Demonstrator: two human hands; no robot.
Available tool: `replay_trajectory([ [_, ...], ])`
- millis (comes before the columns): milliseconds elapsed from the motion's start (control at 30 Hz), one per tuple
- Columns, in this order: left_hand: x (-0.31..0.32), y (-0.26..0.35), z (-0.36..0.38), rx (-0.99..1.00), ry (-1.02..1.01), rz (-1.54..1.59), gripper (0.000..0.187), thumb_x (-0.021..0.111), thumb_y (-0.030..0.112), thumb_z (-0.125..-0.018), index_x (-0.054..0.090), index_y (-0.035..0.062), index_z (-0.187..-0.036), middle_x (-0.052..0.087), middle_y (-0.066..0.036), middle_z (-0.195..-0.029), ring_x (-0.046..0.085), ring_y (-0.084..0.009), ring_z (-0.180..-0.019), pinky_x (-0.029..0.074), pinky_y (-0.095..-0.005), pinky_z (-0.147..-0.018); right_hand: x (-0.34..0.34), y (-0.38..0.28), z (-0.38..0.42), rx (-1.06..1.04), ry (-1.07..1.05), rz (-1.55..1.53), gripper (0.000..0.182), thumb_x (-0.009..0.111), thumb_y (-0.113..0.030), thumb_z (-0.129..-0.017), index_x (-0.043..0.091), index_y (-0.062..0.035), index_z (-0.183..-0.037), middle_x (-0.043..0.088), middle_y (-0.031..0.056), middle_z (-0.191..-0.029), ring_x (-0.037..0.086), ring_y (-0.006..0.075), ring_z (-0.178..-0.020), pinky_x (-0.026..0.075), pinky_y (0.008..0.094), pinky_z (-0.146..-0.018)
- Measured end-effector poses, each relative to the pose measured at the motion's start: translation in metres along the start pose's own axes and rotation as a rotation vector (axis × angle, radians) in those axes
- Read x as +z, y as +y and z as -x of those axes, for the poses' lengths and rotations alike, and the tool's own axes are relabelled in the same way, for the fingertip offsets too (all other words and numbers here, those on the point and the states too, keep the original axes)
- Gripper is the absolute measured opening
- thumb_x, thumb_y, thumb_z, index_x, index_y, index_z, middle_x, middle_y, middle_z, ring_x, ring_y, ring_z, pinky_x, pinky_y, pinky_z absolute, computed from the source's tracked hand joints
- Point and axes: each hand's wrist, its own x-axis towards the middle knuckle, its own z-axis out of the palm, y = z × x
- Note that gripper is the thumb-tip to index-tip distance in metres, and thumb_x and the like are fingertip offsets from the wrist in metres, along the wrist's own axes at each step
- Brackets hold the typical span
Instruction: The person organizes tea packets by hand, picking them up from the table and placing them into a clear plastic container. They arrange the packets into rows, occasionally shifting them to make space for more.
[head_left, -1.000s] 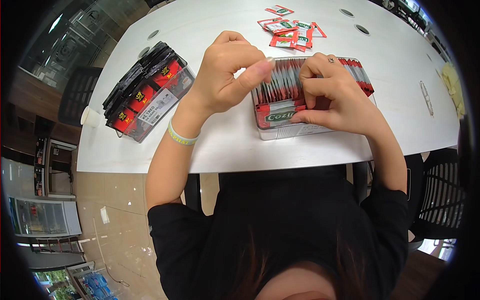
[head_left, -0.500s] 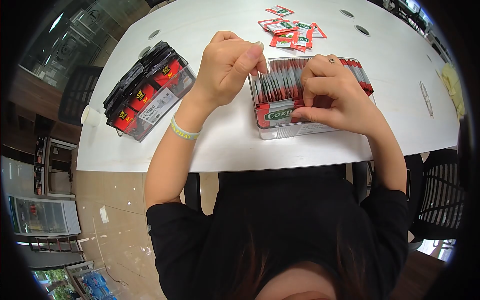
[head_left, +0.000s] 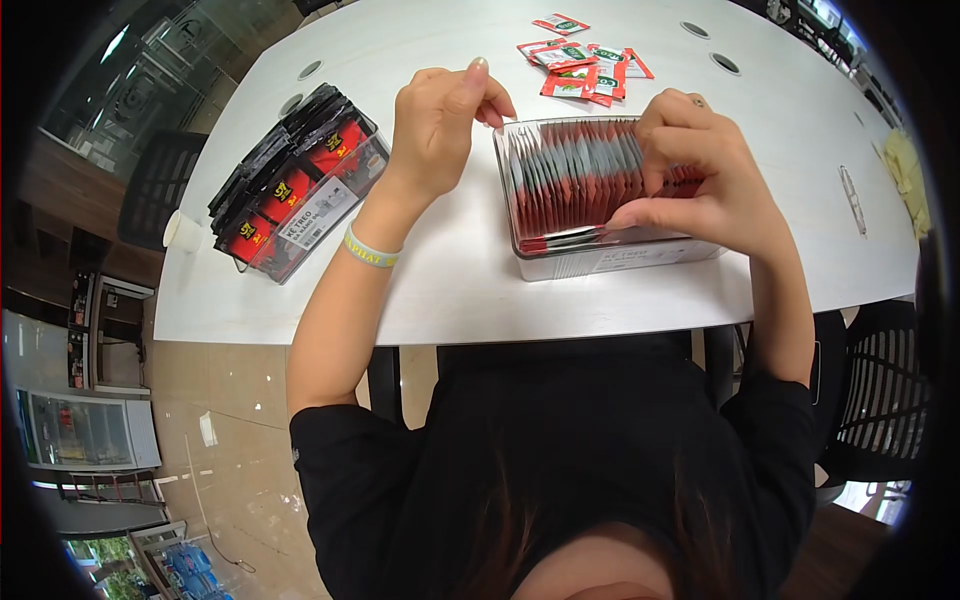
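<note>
A clear plastic bin near the table's front edge holds a tight row of red and white sachets. In the front of the bin a sachet lies low, under my right hand's thumb side. My right hand is over the right part of the row, thumb and fingers curled around the sachets' edge; what it grips is hidden. Left of the bin's back corner my left hand is raised, its fingertips curled near the rim, and I cannot make out anything in them.
Several loose red and white sachets lie behind the bin. On the left stands a clear bin of black and red packets, with a white cup beside it. A pen and a yellow cloth are at the right.
My left hand has shifted slightly left, away from the bin. My right hand has moved right and up. The front sachet, upright before with its label showing, now lies low in the bin.
</note>
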Motion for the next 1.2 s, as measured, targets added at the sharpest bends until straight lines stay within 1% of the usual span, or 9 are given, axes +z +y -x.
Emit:
replay_trajectory([
  [100, 0.001, 0.010, 0.001, 0.076, -0.031, -0.041, 0.058, 0.032, 0.038, -0.102, 0.066, 0.0059, -0.067, 0.061, -0.003, -0.057, 0.057, -0.0150, -0.058, 0.038, -0.0317, -0.083, -0.012, 0.010, 0.002, 0.106, 0.010, -0.078, 0.043, 0.089, -0.025, -0.061, 0.049, -0.0069, -0.062, 0.048, 0.0022, -0.074, 0.048, 0.0160, -0.074, 0.036, 0.0285, -0.071],
  [267, 0.004, 0.007, 0.003, 0.092, -0.064, -0.029, 0.055, 0.034, 0.036, -0.102, 0.066, 0.0062, -0.068, 0.062, -0.002, -0.057, 0.057, -0.0147, -0.058, 0.038, -0.0317, -0.082, -0.033, 0.044, 0.004, 0.154, 0.051, -0.017, 0.033, 0.077, -0.018, -0.077, 0.048, -0.0057, -0.068, 0.047, 0.0015, -0.073, 0.045, 0.0131, -0.073, 0.036, 0.0266, -0.071],
  [567, 0.009, -0.005, 0.003, -0.014, 0.010, 0.052, 0.053, 0.038, 0.033, -0.102, 0.064, 0.0006, -0.070, 0.062, -0.009, -0.062, 0.061, -0.0190, -0.061, 0.045, -0.0338, -0.071, -0.022, 0.184, -0.002, 0.618, -0.168, -0.132, 0.035, 0.072, -0.037, -0.087, 0.058, -0.0061, -0.076, 0.046, -0.0048, -0.066, 0.038, 0.0045, -0.062, 0.029, 0.0227, -0.055],
  [667, 0.013, -0.016, 0.006, 0.000, 0.025, 0.055, 0.047, 0.041, 0.032, -0.101, 0.064, -0.0017, -0.076, 0.063, -0.013, -0.068, 0.063, -0.0249, -0.069, 0.048, -0.0351, -0.067, 0.002, 0.218, -0.001, 0.652, -0.057, -0.019, 0.033, 0.068, -0.037, -0.090, 0.065, -0.0044, -0.095, 0.061, 0.0003, -0.078, 0.052, 0.0071, -0.073, 0.039, 0.0228, -0.065],
  [700, 0.016, -0.020, 0.007, 0.024, 0.049, 0.036, 0.046, 0.042, 0.032, -0.100, 0.065, -0.0017, -0.078, 0.064, -0.014, -0.071, 0.063, -0.0262, -0.071, 0.048, -0.0353, -0.068, 0.011, 0.221, -0.001, 0.722, 0.010, 0.016, 0.049, 0.069, -0.050, -0.085, 0.067, -0.0047, -0.104, 0.066, 0.0078, -0.088, 0.061, 0.0151, -0.084, 0.046, 0.0280, -0.074],
  [800, 0.023, -0.020, 0.012, -0.040, 0.018, 0.057, 0.046, 0.041, 0.032, -0.100, 0.065, -0.0023, -0.081, 0.064, -0.015, -0.077, 0.062, -0.0272, -0.074, 0.048, -0.0358, -0.069, 0.049, 0.222, 0.006, 0.634, 0.066, 0.188, 0.071, 0.063, -0.063, -0.081, 0.063, -0.0060, -0.123, 0.060, 0.0177, -0.119, 0.059, 0.0291, -0.110, 0.047, 0.0372, -0.092],
  [900, 0.029, -0.021, 0.016, -0.138, -0.038, 0.149, 0.048, 0.038, 0.032, -0.101, 0.063, -0.0046, -0.083, 0.063, -0.016, -0.078, 0.061, -0.0244, -0.076, 0.048, -0.0349, -0.073, 0.050, 0.212, 0.010, 0.475, -0.099, 0.408, 0.066, 0.063, -0.060, -0.082, 0.059, -0.0189, -0.134, 0.052, 0.0168, -0.136, 0.052, 0.0350, -0.122, 0.044, 0.0430, -0.101],
  [1100, 0.027, -0.017, 0.016, -0.141, -0.048, 0.160, 0.050, 0.038, 0.033, -0.102, 0.063, -0.0053, -0.084, 0.063, -0.015, -0.079, 0.062, -0.0225, -0.077, 0.049, -0.0334, -0.075, 0.035, 0.216, 0.024, 0.443, -0.176, 0.149, 0.065, 0.065, -0.053, -0.081, 0.054, -0.0256, -0.139, 0.051, 0.0113, -0.140, 0.053, 0.0298, -0.107, 0.043, 0.0415, -0.097],
  [1200, 0.027, -0.016, 0.016, -0.146, -0.047, 0.164, 0.050, 0.038, 0.034, -0.102, 0.064, -0.0052, -0.084, 0.064, -0.016, -0.079, 0.062, -0.0229, -0.076, 0.049, -0.0335, -0.074, 0.024, 0.219, 0.030, 0.449, -0.199, 0.118, 0.069, 0.068, -0.052, -0.078, 0.052, -0.0263, -0.141, 0.056, 0.0119, -0.124, 0.052, 0.0264, -0.104, 0.044, 0.0392, -0.092],
])
